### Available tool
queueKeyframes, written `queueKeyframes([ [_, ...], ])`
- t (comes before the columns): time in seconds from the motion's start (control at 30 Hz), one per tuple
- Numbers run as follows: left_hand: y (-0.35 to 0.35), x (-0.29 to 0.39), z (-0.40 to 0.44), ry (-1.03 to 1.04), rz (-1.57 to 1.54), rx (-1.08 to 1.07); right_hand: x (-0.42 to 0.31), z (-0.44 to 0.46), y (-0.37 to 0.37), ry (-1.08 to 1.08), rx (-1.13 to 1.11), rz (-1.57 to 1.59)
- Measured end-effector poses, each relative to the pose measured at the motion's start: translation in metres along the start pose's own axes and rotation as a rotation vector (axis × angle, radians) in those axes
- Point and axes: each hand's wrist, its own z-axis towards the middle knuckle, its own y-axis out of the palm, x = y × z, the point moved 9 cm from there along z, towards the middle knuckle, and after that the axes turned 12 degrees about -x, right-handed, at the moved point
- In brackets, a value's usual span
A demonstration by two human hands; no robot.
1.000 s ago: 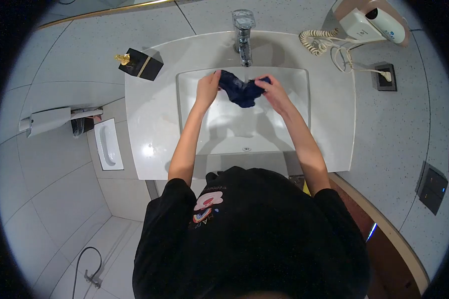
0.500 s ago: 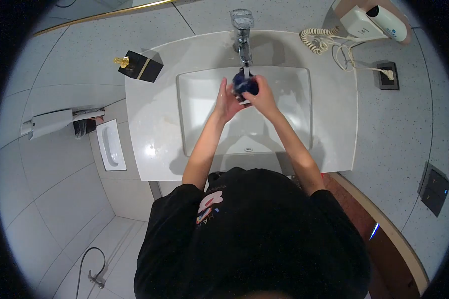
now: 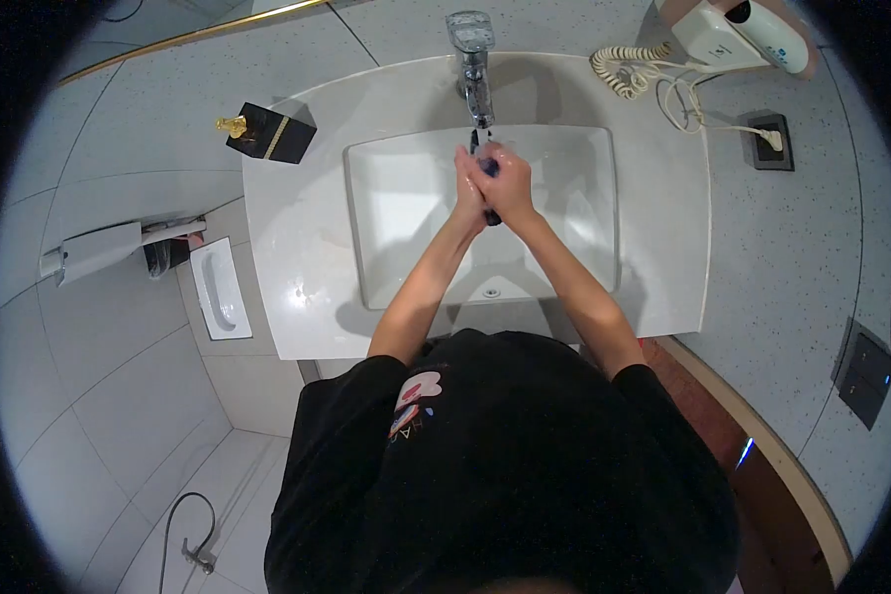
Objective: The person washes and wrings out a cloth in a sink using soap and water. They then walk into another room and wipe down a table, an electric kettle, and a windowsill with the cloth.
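Observation:
My left hand (image 3: 468, 186) and my right hand (image 3: 510, 185) are pressed together over the upper part of the white sink (image 3: 406, 238). Squeezed between them is a small dark blue cloth (image 3: 492, 217), most of it covered by my fingers. Bits of it show above the hands and below the palms; its exact kind cannot be made out. Just above my hands is the metal faucet (image 3: 476, 89), with water coming from its spout onto them.
A black bottle with a gold pump (image 3: 271, 134) stands on the counter's left. A hair dryer (image 3: 738, 40) with a coiled cord hangs on the right, plugged into a socket (image 3: 770, 143). The drain (image 3: 492, 293) is near the sink's front.
My hands have closed together around the dark blue cloth, which was more exposed before. The left hand moved right, and its fingers are no longer spread.

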Motion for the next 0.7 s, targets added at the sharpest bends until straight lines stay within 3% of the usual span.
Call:
queueKeyframes([
  [0.07,0.004,0.016,0.002,0.096,0.167,0.021,0.02,0.001,0.004,0.064,0.116,0.331],
  [0.1,0.003,0.027,-0.001,0.139,0.398,0.077,0.032,0.002,0.007,0.096,0.176,0.496],
  [0.17,0.024,0.062,-0.017,0.221,0.86,0.187,0.051,0.008,0.008,0.159,0.254,0.576],
  [0.2,0.021,0.062,-0.014,0.126,1.006,0.201,0.059,0.007,0.008,0.19,0.292,0.615],
  [0.33,0.029,0.071,-0.013,0.109,1.23,0.172,0.074,0.005,0.025,0.31,0.366,1.212],
  [0.43,0.039,0.082,-0.013,0.202,1.478,0.139,0.077,0.008,0.026,0.345,0.274,1.233],
  [0.53,0.043,0.096,-0.016,0.108,1.43,0.092,0.071,0.017,0.011,0.237,0.021,1.169],
  [0.67,0.03,0.088,-0.008,0.057,1.165,0.017,0.029,0.008,-0.017,0.085,0.052,0.638],
  [0.7,0.03,0.088,-0.006,0.132,1.156,0.029,0.029,0.007,-0.023,0.042,0.093,0.482],
])
